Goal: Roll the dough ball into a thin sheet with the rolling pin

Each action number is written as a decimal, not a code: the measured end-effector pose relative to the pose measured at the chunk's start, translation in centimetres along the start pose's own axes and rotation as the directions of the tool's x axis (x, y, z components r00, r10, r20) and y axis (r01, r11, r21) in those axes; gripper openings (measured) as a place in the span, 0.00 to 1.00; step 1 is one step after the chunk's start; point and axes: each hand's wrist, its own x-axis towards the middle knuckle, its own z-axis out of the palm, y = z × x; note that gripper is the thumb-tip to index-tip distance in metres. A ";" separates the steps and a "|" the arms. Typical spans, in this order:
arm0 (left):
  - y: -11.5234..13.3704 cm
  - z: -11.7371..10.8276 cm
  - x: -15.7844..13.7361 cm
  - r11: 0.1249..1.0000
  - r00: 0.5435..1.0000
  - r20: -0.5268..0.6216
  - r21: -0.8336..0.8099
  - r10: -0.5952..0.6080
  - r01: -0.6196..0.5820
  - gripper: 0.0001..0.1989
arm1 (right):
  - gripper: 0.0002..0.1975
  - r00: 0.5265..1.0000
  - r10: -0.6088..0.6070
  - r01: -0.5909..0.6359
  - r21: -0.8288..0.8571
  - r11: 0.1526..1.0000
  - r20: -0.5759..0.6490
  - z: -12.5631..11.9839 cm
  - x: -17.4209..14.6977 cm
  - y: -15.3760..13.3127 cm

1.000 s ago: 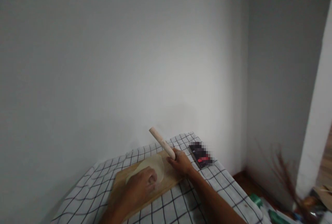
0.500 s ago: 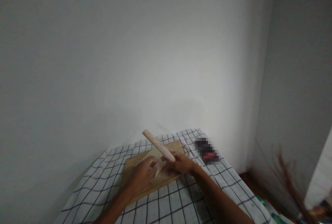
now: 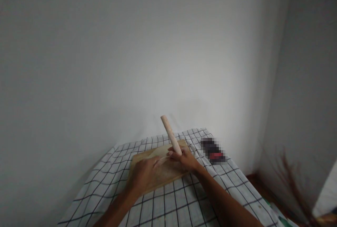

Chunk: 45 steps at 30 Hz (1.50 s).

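A wooden rolling pin [image 3: 170,134] stands tilted up and to the left out of my right hand [image 3: 186,159], whose fingers are wrapped round its lower end. The fingertips of that hand also lie at the near edge of a flat, pale sheet of dough [image 3: 160,152]. My left hand [image 3: 144,172] is closed at the left part of the same edge, which looks stretched and lifted between both hands. Under the dough is a wooden board [image 3: 168,178], its near part bare and dusted. My left hand hides part of the dough and the board's left side.
The board lies on a table with a white, dark-checked cloth [image 3: 105,185]. A pixelated dark item with a red patch [image 3: 214,151] lies at the right edge. A pale wall [image 3: 158,62] rises behind the table. Blurred brown twigs [image 3: 292,178] stand at the lower right.
The rolling pin has swung more upright and to the right in my right hand. The near edge of the dough has moved away from me, baring more board. Both hands have shifted slightly.
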 end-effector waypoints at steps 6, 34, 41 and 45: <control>0.7 -4.8 3.4 0.991 0.992 -0.004 -0.036 0.129 -0.129 0.16 | 0.21 0.998 -0.038 0.048 0.196 0.979 -0.058 0.4 0.4 -1.0; 1.2 -8.9 8.3 0.150 0.892 0.441 -0.879 -0.101 0.452 0.16 | 0.19 0.996 -0.010 0.044 0.379 0.924 -0.090 -2.2 -0.2 -4.1; 1.5 -16.3 10.3 0.598 0.962 0.269 -0.763 -0.052 0.246 0.26 | 0.21 0.979 0.020 0.059 0.373 0.926 -0.204 -4.2 0.1 -3.5; -1.4 -18.0 8.0 0.883 0.944 0.328 -0.432 -0.038 0.186 0.29 | 0.21 0.972 0.046 0.038 0.348 0.937 -0.230 -4.2 0.6 -2.5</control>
